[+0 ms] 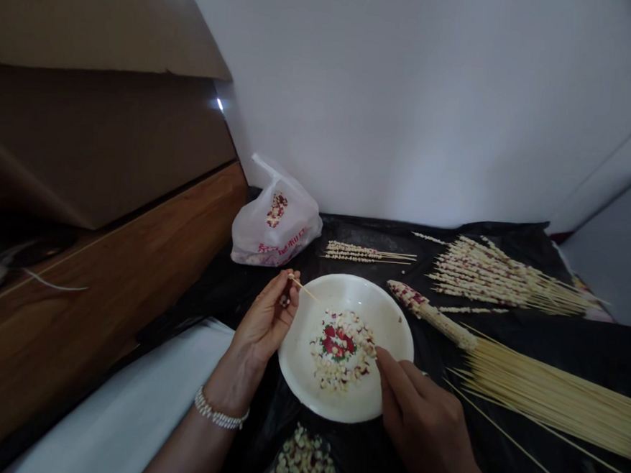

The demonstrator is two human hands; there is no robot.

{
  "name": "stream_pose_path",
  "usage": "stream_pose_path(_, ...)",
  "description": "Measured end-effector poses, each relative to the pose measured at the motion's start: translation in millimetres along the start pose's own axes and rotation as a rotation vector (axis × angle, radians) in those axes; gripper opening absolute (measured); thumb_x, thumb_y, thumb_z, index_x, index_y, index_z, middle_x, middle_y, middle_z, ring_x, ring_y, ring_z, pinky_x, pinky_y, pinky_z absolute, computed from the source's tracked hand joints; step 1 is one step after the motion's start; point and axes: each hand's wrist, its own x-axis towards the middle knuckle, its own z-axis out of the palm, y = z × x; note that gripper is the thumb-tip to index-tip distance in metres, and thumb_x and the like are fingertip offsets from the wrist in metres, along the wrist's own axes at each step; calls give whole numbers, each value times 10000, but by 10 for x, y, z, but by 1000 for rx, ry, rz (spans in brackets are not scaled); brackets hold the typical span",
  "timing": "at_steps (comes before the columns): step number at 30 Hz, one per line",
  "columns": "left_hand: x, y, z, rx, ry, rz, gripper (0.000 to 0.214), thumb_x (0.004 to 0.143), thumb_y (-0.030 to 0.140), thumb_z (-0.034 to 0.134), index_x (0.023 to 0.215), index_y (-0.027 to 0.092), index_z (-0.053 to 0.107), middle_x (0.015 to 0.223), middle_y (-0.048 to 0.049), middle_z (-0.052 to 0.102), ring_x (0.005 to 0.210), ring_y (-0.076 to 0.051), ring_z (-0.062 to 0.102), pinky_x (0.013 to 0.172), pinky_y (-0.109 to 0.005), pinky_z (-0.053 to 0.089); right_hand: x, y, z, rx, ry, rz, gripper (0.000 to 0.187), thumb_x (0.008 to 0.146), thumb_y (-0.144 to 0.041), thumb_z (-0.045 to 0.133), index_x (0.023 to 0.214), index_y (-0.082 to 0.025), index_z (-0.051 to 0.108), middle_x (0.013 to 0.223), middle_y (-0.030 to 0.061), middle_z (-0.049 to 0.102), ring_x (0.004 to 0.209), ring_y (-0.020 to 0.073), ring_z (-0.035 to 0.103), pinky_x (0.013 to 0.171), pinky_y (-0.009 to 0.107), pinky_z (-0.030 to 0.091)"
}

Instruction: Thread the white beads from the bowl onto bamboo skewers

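Observation:
My left hand (279,307) is closed at the left rim of a white bowl (395,328), pinching a thin bamboo skewer (307,291) that points right over the bowl. A pale kernel shows near its fingertips. Across the bowl, my right hand (417,402) reaches over the right rim with thumb and forefinger together at the loose corn kernels (346,368). Whatever sits between those fingertips is too small to make out. The kernels are cream with dark red bits, scattered around a red strawberry print on the bowl's bottom.
Skewers threaded with kernels lie in a small bundle (355,251) and a large pile (486,274). Bare skewers (553,390) lie at right beside a corn cob (434,313). A plastic bag (278,223) stands behind, a kernel heap (307,466) in front. Cardboard box (101,128) at left.

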Motion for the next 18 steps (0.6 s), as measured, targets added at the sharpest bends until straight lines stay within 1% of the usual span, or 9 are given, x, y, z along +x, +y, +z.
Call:
stream_pose_path(8,-8,4,30,6,74,9,160,874,28,549,981,82,655,814,-60,700,649,-80,661,593,-139,568,6,2,-5,21,22,-2,322,903,-34,403,991,-24,712,624,69,668,467,131,617,485,236,517)
stream_pose_path(18,-25,10,56,-34,87,-18,210,891,32,526,1053,92,645,809,-69,705,635,-85,666,589,-148,577,7,-2,4,4,10,-3,331,901,-34,394,996,-33,711,643,72,677,481,131,625,475,236,514)
